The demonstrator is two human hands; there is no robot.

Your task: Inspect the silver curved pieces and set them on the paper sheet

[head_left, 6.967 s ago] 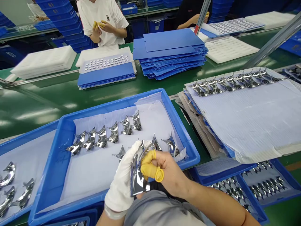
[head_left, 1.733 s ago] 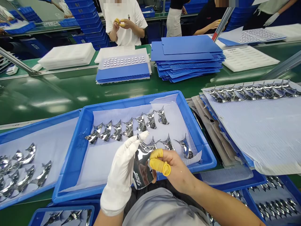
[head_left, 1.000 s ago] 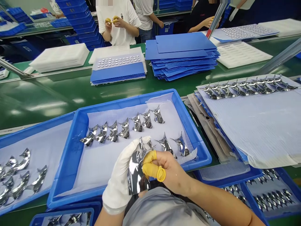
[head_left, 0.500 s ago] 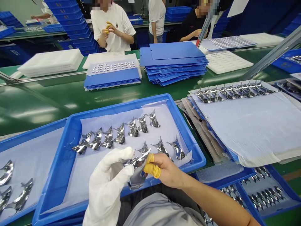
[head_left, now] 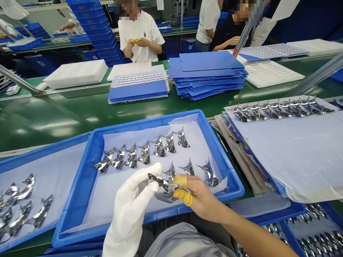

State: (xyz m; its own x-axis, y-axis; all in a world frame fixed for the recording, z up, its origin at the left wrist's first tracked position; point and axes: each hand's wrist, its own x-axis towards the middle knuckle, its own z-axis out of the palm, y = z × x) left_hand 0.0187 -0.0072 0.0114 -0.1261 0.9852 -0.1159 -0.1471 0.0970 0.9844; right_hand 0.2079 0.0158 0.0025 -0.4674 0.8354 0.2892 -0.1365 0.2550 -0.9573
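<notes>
Between my two hands is a curved, mirror-shiny chrome piece [head_left: 164, 191], held over the near side of a blue tray [head_left: 88, 162]. My left hand [head_left: 135, 200], in a white glove, pinches its left end between thumb and fingers. Yellow finger cots cover the fingertips of my right hand [head_left: 194, 194], which grips the right end. White paper lines the tray. A row of several similar chrome pieces [head_left: 144, 152] lies along the tray's far half, and 3 more chrome pieces [head_left: 209, 173] lie at its right, one partly hidden behind my right hand.
At left, another blue tray [head_left: 66, 160] holds loose chrome pieces. To the right, a paper-topped stack [head_left: 292, 142] carries a row of chrome pieces, with more trays below. Blue sheets [head_left: 209, 76] and white foam sheets [head_left: 76, 73] lie across the green bench. Co-workers [head_left: 142, 34] are beyond.
The chrome piece has turned in my hands from a steep tilt to lying flatter. My view has shifted slightly left. The facing co-worker's hands have come together lower.
</notes>
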